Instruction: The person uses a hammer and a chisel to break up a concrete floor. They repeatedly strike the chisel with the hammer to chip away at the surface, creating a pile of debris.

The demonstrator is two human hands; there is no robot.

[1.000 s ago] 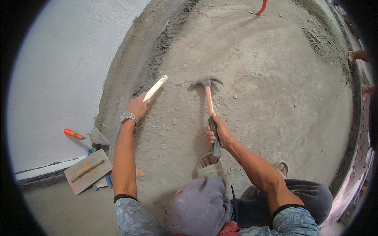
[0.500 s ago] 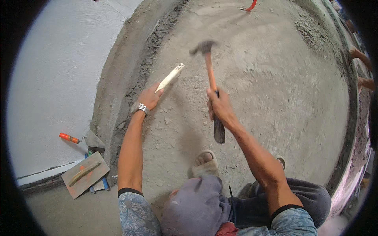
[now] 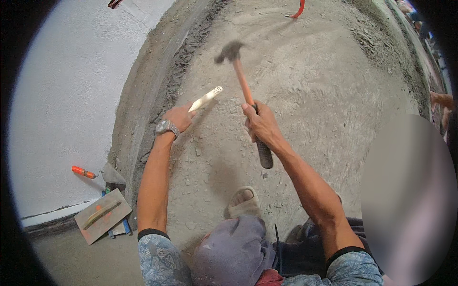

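My right hand (image 3: 263,125) is wrapped round the dark grip of a claw hammer (image 3: 243,81). The hammer's head is raised above the rough grey ground, slightly smeared by motion. My left hand (image 3: 178,118), with a metal watch at the wrist, is closed round a short pale stick (image 3: 205,99). The stick points away and to the right; its far end is speckled and lies just short of the hammer head, not touching it. The stick's near end is hidden in my fist, so what it meets there cannot be seen.
At left, a trowel with an orange handle (image 3: 83,172) lies near a flat plastering float (image 3: 103,217). A white wall surface (image 3: 71,95) borders a rough mortar edge. A red curved tube (image 3: 299,9) is at the top. Rubble (image 3: 374,40) lies at upper right; a blurred patch covers lower right.
The hammer has shifted left and slightly upward in the picture. My left hand has turned a little, and the stick's far end sits a bit lower.
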